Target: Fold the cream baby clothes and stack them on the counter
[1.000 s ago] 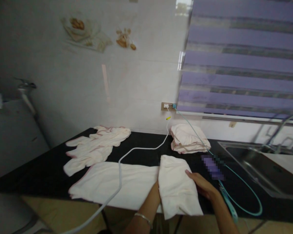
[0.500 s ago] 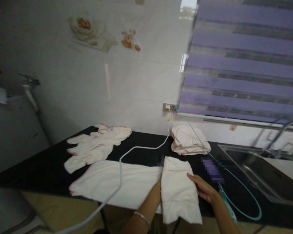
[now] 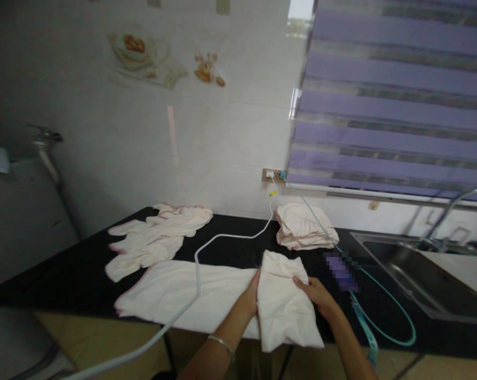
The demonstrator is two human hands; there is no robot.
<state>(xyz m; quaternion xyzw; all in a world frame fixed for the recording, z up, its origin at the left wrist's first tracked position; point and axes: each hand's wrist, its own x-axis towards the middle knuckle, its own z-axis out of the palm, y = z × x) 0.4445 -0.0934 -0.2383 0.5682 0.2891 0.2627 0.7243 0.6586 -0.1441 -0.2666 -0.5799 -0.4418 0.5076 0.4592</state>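
Note:
A folded cream-white cloth [image 3: 283, 309] is held between my two hands at the counter's front edge. My left hand [image 3: 253, 295] grips its left side, the fingers largely hidden behind it. On the right side, my right hand [image 3: 316, 294] pinches the cloth with the thumb on top and the other fingers mostly out of sight underneath. Under my left forearm, a longer white cloth [image 3: 167, 290] with a pinkish edge lies spread out to the left. Whether the two pieces are joined is hidden.
Rumpled cloths [image 3: 151, 240] lie at the counter's back left, and a folded stack [image 3: 305, 227] by the wall. A white cable [image 3: 198, 274] crosses the spread cloth. A teal cord [image 3: 404, 311] with a blurred purple object [image 3: 340, 272] lies right, before the sink [image 3: 416, 279].
The folded cloth's lower edge has risen slightly, and my left hand shows more at its left side. My right thumb has moved a little further onto the cloth. The whole view has shifted slightly.

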